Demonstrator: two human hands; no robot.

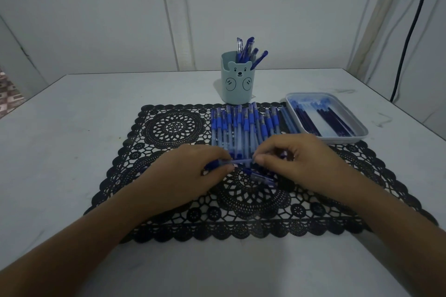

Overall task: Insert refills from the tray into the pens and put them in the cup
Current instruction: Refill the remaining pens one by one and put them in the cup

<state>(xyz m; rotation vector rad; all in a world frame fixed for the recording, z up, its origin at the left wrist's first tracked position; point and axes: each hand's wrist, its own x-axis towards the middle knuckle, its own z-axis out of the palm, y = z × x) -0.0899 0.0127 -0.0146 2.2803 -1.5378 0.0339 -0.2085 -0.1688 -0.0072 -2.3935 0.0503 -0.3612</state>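
Now both hands meet over the black lace placemat [173, 128]: the left hand [193, 171] pinches a clear blue-capped plastic pen [237, 161] and the right hand [296, 161] grips its other end. Just behind lies the row of empty pens [243, 125]; the pale rectangular refill tray [357, 131] sits right, the light-blue bear-face cup [236, 84] beyond.

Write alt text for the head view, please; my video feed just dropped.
Both hands, left hand and right hand, hold one pen between them over a black lace mat. Behind lie a row of pens, a bear cup with finished pens, and a refill tray.
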